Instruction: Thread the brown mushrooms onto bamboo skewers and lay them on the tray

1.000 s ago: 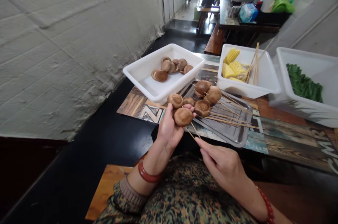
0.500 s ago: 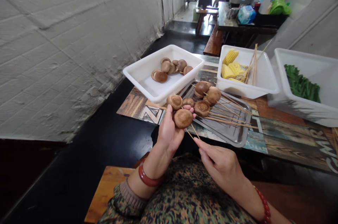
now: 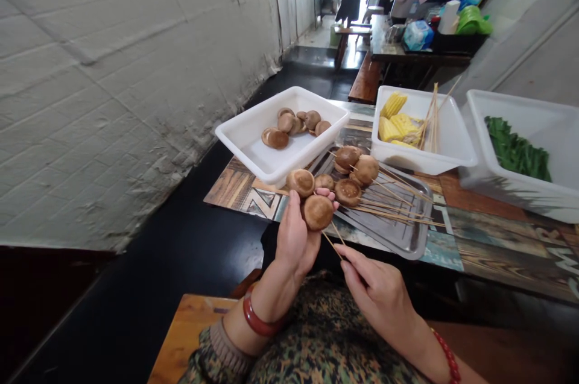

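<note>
My left hand (image 3: 296, 236) is closed around two brown mushroom caps. The nearer mushroom (image 3: 318, 213) rests over the palm, and the farther mushroom (image 3: 300, 182) sits just beyond the thumb. Thin bamboo skewers (image 3: 333, 245) run from the nearer cap down to my right hand (image 3: 373, 284), whose thumb and fingertips pinch them. How far the sticks go through the caps is hidden. Just past my left fingers, a metal tray (image 3: 409, 239) bears several skewered mushrooms (image 3: 347, 192), their sticks pointing right.
A white tub (image 3: 244, 152) with loose mushrooms stands at the back left of the table (image 3: 493, 245). To the right are a white tub (image 3: 452, 158) with corn and skewers, and another tub (image 3: 511, 173) with green leaves. A wall (image 3: 113, 88) rises on the left.
The view has tilted slightly, so the scene sits a little lower. Both hands keep the same hold on the mushrooms and skewers, with hardly any movement between them.
</note>
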`<state>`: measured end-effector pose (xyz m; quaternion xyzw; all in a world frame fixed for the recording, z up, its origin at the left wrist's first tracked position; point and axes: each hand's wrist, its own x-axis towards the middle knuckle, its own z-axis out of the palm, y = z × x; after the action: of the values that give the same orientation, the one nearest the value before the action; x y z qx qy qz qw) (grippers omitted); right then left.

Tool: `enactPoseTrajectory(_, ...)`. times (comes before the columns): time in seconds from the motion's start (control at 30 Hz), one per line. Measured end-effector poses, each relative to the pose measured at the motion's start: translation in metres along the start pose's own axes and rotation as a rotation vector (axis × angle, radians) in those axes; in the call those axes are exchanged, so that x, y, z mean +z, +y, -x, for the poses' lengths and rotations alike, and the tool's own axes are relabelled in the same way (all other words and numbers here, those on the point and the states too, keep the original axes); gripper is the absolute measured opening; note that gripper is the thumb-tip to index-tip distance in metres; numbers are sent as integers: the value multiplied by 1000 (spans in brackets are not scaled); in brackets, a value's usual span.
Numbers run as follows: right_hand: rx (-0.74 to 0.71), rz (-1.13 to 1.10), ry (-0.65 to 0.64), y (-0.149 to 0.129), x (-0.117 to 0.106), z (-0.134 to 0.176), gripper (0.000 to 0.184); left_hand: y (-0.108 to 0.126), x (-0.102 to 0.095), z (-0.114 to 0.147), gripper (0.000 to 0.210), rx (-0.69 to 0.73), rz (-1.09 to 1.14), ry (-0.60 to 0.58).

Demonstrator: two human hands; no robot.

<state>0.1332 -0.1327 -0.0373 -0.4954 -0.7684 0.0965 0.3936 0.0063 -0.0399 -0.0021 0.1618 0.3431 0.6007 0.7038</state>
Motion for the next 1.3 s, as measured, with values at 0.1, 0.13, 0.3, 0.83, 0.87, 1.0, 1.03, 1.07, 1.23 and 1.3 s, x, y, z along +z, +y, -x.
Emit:
enactPoseTrajectory(0.1,-26,25,13,0,1,1,25,1,-1,2,42,21,24,-13)
enactPoseTrajectory(0.13,-31,30,13,1,1,1,24,2,-1,3,40,17,40,-25)
enactPoseTrajectory(0.3,-35,46,28,8,-3,4,20,2,-8,6,23,60,3,-153)
enactPoseTrajectory(0.83,17,38,9,13,6,5,21,-10,-14,4,33,65,-6,-138)
enactPoseTrajectory(0.87,16,37,6,13,6,4,21,-10,-14,5,33,69,0,-129)
enactPoseTrajectory(1.0,22,41,17,14,10,4,20,-14,-12,8,33,73,19,-111)
enactPoseTrajectory(1.03,21,47,24,14,11,4,19,-15,-12,9,33,71,24,-111)
enactPoseTrajectory(1.07,20,53,29,14,12,4,19,-16,-12,9,33,68,30,-111)
enactPoseTrajectory(1.23,27,53,11,13,12,2,17,-20,-13,8,32,70,16,-113)
enactPoseTrajectory(1.3,33,52,4,12,12,2,18,-21,-14,7,33,89,0,-112)
